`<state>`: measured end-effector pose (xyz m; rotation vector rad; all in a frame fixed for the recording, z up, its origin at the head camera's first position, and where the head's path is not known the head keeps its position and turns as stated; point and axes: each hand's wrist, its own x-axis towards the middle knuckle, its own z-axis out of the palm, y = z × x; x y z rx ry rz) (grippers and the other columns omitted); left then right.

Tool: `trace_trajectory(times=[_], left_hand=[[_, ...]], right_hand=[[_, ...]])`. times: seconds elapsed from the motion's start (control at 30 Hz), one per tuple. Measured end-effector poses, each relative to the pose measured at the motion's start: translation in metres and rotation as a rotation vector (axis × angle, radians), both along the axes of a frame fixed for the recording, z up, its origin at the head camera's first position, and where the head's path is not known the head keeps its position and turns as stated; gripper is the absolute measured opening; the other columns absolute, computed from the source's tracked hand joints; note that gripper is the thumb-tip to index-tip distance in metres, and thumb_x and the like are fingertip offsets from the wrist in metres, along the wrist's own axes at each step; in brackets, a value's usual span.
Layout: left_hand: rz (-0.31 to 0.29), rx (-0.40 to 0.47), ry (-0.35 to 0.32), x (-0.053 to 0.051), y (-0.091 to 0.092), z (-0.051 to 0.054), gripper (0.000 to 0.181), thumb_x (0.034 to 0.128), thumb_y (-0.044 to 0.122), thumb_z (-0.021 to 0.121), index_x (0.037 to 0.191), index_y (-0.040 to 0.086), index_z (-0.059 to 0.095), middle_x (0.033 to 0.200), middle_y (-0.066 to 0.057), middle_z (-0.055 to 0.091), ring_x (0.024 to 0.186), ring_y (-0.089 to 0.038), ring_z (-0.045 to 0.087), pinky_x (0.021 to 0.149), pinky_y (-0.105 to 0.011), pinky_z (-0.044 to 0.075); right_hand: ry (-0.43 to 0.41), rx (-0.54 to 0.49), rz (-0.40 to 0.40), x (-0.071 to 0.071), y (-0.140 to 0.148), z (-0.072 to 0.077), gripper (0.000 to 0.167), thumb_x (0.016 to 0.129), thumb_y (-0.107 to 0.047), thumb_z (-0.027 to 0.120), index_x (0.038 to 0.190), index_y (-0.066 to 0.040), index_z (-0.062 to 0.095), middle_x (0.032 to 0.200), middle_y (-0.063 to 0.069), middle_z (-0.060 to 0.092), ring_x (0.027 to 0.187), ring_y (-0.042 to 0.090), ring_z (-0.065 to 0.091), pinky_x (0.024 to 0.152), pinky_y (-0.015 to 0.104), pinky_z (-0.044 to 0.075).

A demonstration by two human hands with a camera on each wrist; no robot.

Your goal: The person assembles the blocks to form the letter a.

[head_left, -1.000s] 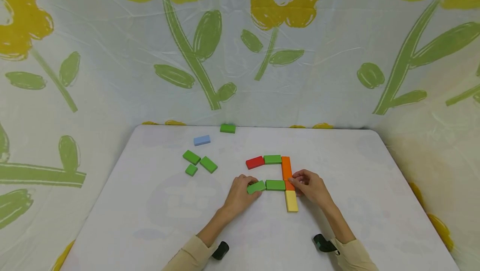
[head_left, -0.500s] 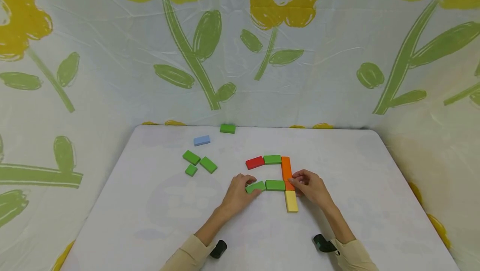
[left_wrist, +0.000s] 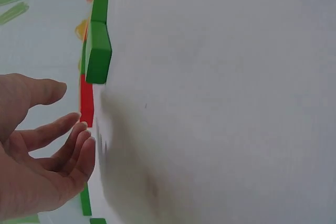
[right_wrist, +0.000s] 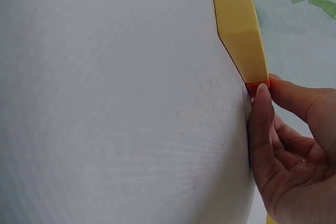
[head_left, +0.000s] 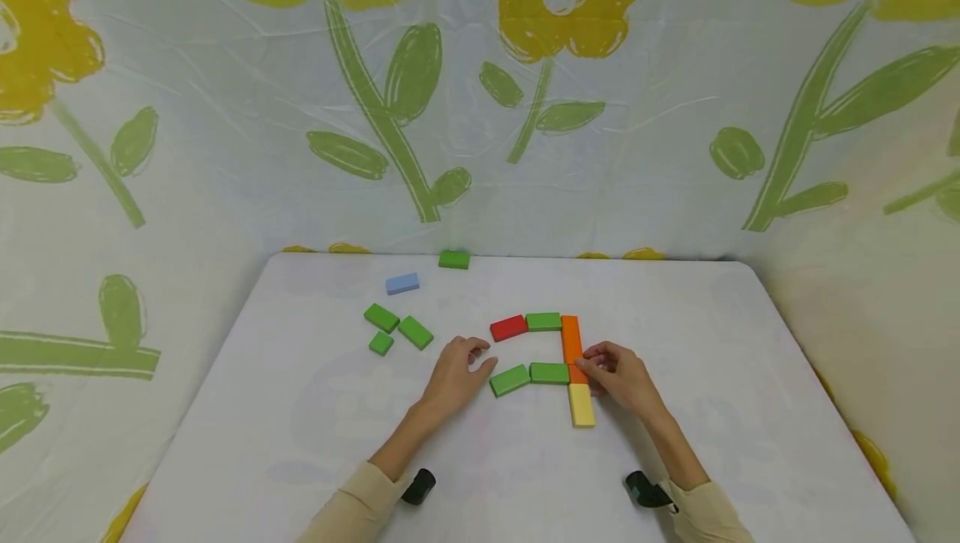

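Observation:
My left hand (head_left: 456, 374) is drawn back to the left of a slanted green block (head_left: 510, 380), its thumb and fingers apart with a gap to the block. That block meets another green block (head_left: 550, 374) at a corner. My right hand (head_left: 621, 372) holds a short orange block (head_left: 577, 374), thumb on its top and a fingertip against its side, as the right wrist view also shows. A yellow block (head_left: 581, 405) lies at the near end of the short orange block. A long orange block (head_left: 572, 339) continues the line away from me, joined by a green block (head_left: 543, 322) and a red block (head_left: 508, 328).
Several loose green blocks (head_left: 382, 317) lie on the left of the white table (head_left: 300, 409). A blue block (head_left: 402, 283) lies farther back, and one green block (head_left: 454, 259) sits at the far edge. A flower-patterned cloth (head_left: 637, 159) hangs around the table.
My left hand let go of the slanted green block and moved away to the left. The block stays beside the other green one. The right hand kept its place.

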<state>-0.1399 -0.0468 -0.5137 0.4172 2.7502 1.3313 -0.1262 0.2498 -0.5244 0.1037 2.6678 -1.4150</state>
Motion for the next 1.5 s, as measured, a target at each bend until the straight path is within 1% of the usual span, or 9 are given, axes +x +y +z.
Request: trace_trajectory(times=[0.23,0.37,0.53,0.8,0.93,1.1,1.27,1.37,1.5], left_hand=[[0.076,-0.021,0.019,-0.012,-0.016,0.007,0.027,0.0980,0.015,0.071,0.118,-0.002,0.069,0.101,-0.012,0.063,0.092,-0.026,0.058,0.080,-0.036,0.051],[0.112,-0.039,0.005,-0.018,-0.026,0.009,0.030,0.0995,0.018,0.070,0.122,-0.002,0.068,0.102,-0.011,0.062,0.093,-0.025,0.058,0.082,-0.037,0.051],[0.178,-0.059,-0.007,-0.024,-0.038,0.009,0.035,0.1007,0.022,0.068,0.127,-0.001,0.066,0.106,-0.012,0.062,0.095,-0.025,0.058,0.084,-0.041,0.052],[0.276,-0.126,0.009,-0.032,-0.056,0.007,0.041,0.1008,0.024,0.067,0.131,-0.003,0.062,0.114,-0.019,0.060,0.093,-0.027,0.058,0.079,-0.043,0.051],[0.327,-0.123,0.001,-0.034,-0.066,0.006,0.045,0.1008,0.025,0.067,0.135,-0.004,0.059,0.124,-0.024,0.055,0.102,-0.034,0.059,0.078,-0.047,0.052],[0.374,-0.167,0.033,-0.036,-0.073,0.003,0.050,0.0991,0.024,0.067,0.136,-0.008,0.056,0.127,-0.032,0.052,0.110,-0.048,0.059,0.078,-0.060,0.054],[0.380,-0.220,0.027,-0.038,-0.074,0.002,0.051,0.0998,0.024,0.066,0.135,-0.011,0.056,0.127,-0.033,0.051,0.111,-0.049,0.059,0.081,-0.063,0.054],[0.366,-0.241,0.012,-0.038,-0.073,0.000,0.050,0.1005,0.026,0.066,0.135,-0.010,0.057,0.127,-0.032,0.050,0.109,-0.046,0.061,0.083,-0.060,0.054],[0.353,-0.229,0.014,-0.037,-0.071,-0.002,0.049,0.0992,0.027,0.068,0.133,-0.008,0.058,0.125,-0.031,0.050,0.102,-0.041,0.060,0.078,-0.054,0.053]], right_hand=[[-0.004,0.003,-0.009,0.000,-0.002,0.002,0.027,0.096,-0.018,0.075,0.111,0.003,0.066,0.090,0.007,0.066,0.075,0.019,0.059,0.060,0.024,0.054],[-0.002,0.010,-0.009,0.000,-0.002,0.002,0.027,0.096,-0.019,0.075,0.111,0.003,0.066,0.090,0.007,0.066,0.075,0.018,0.059,0.060,0.023,0.053],[0.004,0.023,-0.007,0.000,-0.003,0.004,0.029,0.096,-0.021,0.075,0.111,0.002,0.067,0.091,0.007,0.066,0.076,0.017,0.057,0.060,0.022,0.050],[-0.001,0.021,-0.012,0.000,-0.004,0.003,0.027,0.096,-0.019,0.076,0.110,0.002,0.067,0.091,0.009,0.066,0.075,0.017,0.058,0.060,0.023,0.053],[-0.006,0.016,-0.015,0.000,-0.004,0.002,0.028,0.095,-0.019,0.076,0.111,0.002,0.067,0.091,0.008,0.066,0.076,0.018,0.059,0.060,0.023,0.053],[-0.005,0.009,-0.012,0.001,-0.002,0.003,0.029,0.096,-0.020,0.075,0.112,0.002,0.066,0.092,0.007,0.066,0.076,0.018,0.059,0.061,0.024,0.054],[-0.014,0.002,-0.019,0.001,-0.002,0.003,0.029,0.096,-0.020,0.075,0.112,0.002,0.066,0.092,0.007,0.066,0.075,0.018,0.059,0.061,0.024,0.054],[-0.018,0.000,-0.019,0.001,-0.001,0.003,0.030,0.096,-0.021,0.075,0.113,0.002,0.066,0.091,0.007,0.065,0.074,0.018,0.059,0.060,0.024,0.054],[-0.019,0.005,-0.017,0.001,-0.001,0.003,0.030,0.096,-0.021,0.075,0.114,0.002,0.066,0.090,0.007,0.065,0.073,0.018,0.058,0.059,0.024,0.054]])
